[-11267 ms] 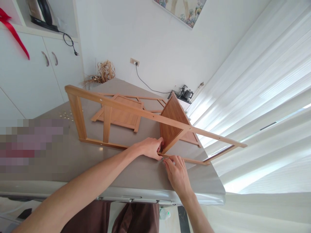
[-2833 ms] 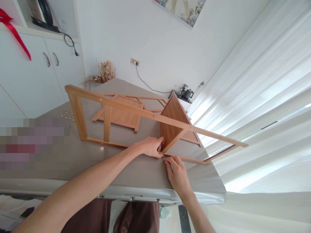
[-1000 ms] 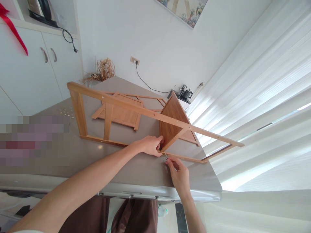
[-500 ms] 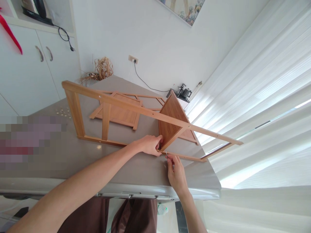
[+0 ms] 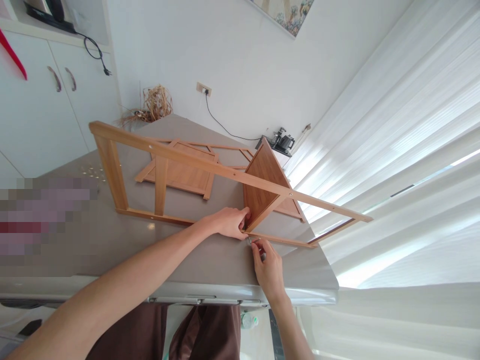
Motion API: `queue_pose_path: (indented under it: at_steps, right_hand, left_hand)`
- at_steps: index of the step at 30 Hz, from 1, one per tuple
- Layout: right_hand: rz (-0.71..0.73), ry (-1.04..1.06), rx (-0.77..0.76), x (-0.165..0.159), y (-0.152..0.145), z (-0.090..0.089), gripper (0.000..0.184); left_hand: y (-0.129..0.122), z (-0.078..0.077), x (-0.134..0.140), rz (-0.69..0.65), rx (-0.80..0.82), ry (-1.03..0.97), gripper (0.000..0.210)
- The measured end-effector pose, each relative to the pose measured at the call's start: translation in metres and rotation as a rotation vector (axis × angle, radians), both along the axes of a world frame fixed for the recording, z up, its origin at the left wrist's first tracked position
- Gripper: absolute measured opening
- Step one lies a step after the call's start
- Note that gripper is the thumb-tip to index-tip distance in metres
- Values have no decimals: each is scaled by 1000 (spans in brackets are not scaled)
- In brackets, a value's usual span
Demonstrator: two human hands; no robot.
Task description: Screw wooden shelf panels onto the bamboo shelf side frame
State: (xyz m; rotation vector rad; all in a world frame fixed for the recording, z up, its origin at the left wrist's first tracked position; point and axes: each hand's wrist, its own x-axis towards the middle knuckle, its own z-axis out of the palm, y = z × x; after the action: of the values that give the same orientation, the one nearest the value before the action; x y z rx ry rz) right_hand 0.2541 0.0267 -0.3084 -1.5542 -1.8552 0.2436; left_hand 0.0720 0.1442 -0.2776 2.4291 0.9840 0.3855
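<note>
A long wooden frame stands on its side across the table, with a slatted wooden shelf panel upright between its rails. My left hand is closed around the near lower rail, at the panel's bottom corner. Just right of it, my right hand pinches a thin metal tool that looks like a hex key. The tool's tip is at the outer side of that rail by the panel joint; whether it sits in a bolt cannot be seen. My fingers hide most of the tool.
Behind the frame, another wooden panel lies flat on the grey table. Several small metal fittings are scattered at the left, near a blurred-out patch. A kettle set stands beyond the table, and white curtains hang at the right.
My right hand has moved slightly left, bringing the metal tool's tip up to the joint near my left fingers. The left hand keeps its grip; the view has shifted a little.
</note>
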Motion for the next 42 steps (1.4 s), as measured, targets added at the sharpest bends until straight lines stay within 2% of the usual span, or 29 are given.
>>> queue_pose_path:
  at_steps: [12,23,29,39,42]
  right_hand:
    - [18,-106,20,-2,0,-4,22]
    - [67,-357,164,-11,-3,1,25]
    - [58,-348,190,-12,-4,-2,24]
    - [33,-376,175,-11,-3,-6,23]
    - [19,-317,153,-12,-2,-5,21]
  left_hand:
    - [1,-1,0,-6,19,-19,42]
    - [1,-2,0,-12,26,-35,41]
    - [4,-6,1,-14,35,-22,43]
    - [2,-1,-1,-19,14,-26,40]
    - [3,-2,-1,-19,22,-36,41]
